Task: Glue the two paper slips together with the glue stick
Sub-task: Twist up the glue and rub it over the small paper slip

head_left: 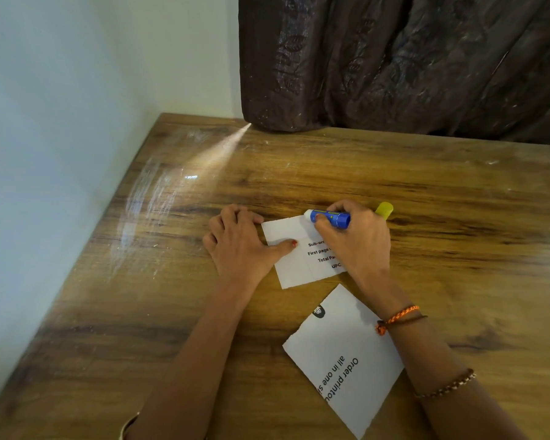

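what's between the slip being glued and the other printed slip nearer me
In the head view, only a narrow strip of bare wooden table separates the far slip from the near slip; the right hand, holding the glue stick, crosses its right end.

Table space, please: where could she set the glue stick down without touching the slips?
Free: the table right of the yellow cap, and the stretch between the left hand and wall. Crowded: around both slips, beneath the right hand.

Blue glue stick (331, 218) – yellow cap (385, 210); white slips (286, 249); brown wood-grain table (426, 185).
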